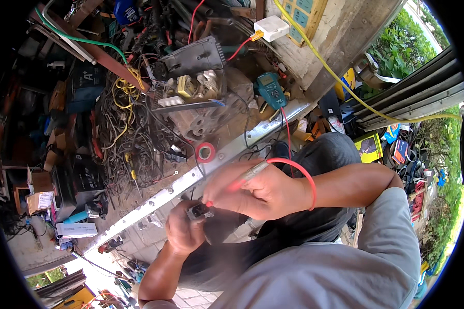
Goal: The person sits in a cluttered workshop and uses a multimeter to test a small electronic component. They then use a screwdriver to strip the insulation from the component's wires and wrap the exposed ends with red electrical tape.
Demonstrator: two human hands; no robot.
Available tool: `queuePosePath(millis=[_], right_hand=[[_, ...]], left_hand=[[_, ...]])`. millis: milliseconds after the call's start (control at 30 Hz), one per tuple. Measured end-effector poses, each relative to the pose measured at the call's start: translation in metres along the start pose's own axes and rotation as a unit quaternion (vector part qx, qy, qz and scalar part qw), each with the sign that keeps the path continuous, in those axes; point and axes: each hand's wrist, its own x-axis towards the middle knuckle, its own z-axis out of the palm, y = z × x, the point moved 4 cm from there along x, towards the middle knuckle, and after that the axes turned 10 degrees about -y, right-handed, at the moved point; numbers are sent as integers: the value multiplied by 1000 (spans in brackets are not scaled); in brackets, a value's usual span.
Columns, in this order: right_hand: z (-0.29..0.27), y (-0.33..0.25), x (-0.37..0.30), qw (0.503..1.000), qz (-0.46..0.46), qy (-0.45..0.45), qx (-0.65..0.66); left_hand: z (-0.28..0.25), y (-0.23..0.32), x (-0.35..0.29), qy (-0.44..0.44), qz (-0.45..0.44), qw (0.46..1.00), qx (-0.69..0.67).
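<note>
My left hand [183,229] is closed around a small grey-and-black block [197,211], perhaps a socket or relay; its kind is not clear. Just right of it, my right hand [270,193] grips a red test probe [245,179], partly smeared by motion. A small red tip meets or nearly meets the block; contact cannot be told. The probe's red lead [305,177] loops over my right wrist. Beyond my hands, a teal multimeter [271,90] lies on the bench with a red lead running down from it.
A metal-edged bench [191,180] crosses diagonally ahead. On it are a red tape roll [205,152], an opened electronic unit [193,85], a yellow-handled screwdriver [130,164] and tangled wires [123,118]. A yellow cable [335,74] hangs at upper right, near a white adapter [271,29].
</note>
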Motion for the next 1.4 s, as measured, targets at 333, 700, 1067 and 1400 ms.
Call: queuePosePath(millis=[333,700,1067,1400], right_hand=[[4,6,3,970,69,24,231],[4,0,6,999,-7,-35,38],[5,0,5,1000,-17,-16,10],[7,-3,6,999,-34,-17,-20]], left_hand=[[-2,4,5,12,29,999,-24],[1,-8,-8,-6,3,1000,1],[3,-11,-9,3,-12,1000,-26],[2,-11,-13,1,-20,1000,-15]])
